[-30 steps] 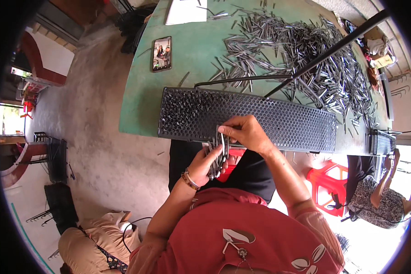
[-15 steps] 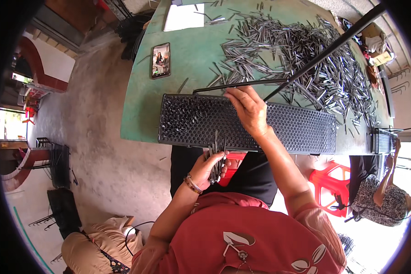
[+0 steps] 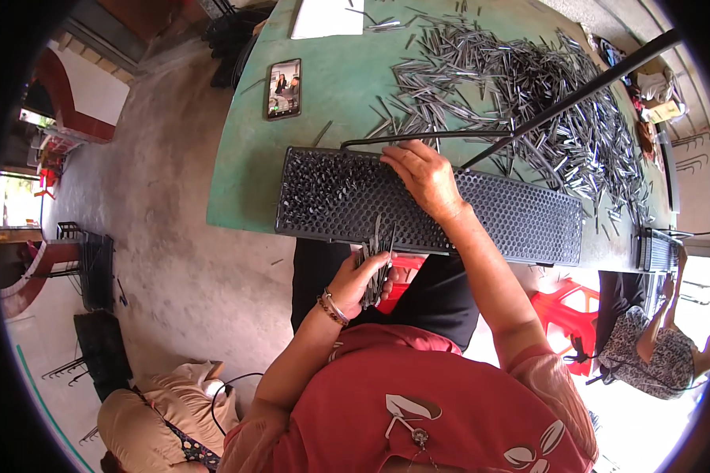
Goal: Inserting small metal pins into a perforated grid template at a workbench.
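Nearest is the person's red short-sleeved shirt with pale leaf shapes [image 3: 347, 402]. Beyond it, the left hand [image 3: 350, 281] is closed around a loose bundle of slim dark-grey metal strips [image 3: 375, 276], thumb across the near face. The strips stand roughly lengthwise with their far ends fanned out free of the grip, an arrangement that probably keeps single strips easy to pick out.

Just past the bundle, a long black rectangular panel full of round holes [image 3: 521, 214] lies along the table's near edge, presumably placed there so both hands reach it comfortably. Its left part bristles with dark upright ends, while the right part shows bare holes. The right hand [image 3: 430, 180] is over the middle of the panel, toward its far edge, fingers bent together and pointing down and left; whether they pinch a strip, I cannot tell.

Behind the panel runs a bent black metal rod [image 3: 592, 87], sloping up toward the far right. Farther over the green tabletop [image 3: 248, 173], a large heap of similar strips [image 3: 607, 150] spreads on the right. A dark-edged phone [image 3: 284, 89] lies screen up on the left, perhaps for easy viewing, with a white sheet [image 3: 328, 17] beyond it.
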Available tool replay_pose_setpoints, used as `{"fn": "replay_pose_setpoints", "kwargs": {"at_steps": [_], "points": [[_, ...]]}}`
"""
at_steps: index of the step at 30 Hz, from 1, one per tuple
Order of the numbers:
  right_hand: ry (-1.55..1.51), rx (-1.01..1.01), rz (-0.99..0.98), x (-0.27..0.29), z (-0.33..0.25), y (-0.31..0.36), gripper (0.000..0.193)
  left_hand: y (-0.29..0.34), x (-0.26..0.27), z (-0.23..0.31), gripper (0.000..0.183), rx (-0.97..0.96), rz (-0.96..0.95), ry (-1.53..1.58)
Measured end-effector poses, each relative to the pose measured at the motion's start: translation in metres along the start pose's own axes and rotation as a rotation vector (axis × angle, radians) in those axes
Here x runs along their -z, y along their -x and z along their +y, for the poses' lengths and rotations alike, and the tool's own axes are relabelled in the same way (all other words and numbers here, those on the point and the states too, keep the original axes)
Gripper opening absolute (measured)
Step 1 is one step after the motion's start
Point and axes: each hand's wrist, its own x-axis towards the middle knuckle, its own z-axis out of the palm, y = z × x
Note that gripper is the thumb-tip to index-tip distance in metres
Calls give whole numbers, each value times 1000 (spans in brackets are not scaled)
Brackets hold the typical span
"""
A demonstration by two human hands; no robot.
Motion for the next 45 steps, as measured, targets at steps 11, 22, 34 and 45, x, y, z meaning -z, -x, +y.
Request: {"fn": "replay_pose_setpoints", "kwargs": {"at_steps": [11, 22, 34, 45], "points": [[102, 58, 53, -7, 1, 3, 16, 3, 3, -1, 25, 13, -76, 16], [139, 5, 25, -4, -3, 5, 17, 7, 0, 3, 22, 11, -130, 16], [199, 197, -144, 0, 3, 3, 23, 8, 2, 3, 19, -9, -164, 1], [-337, -729, -351, 41, -63, 19, 39, 13, -5, 11, 23, -85, -119, 43]]}}
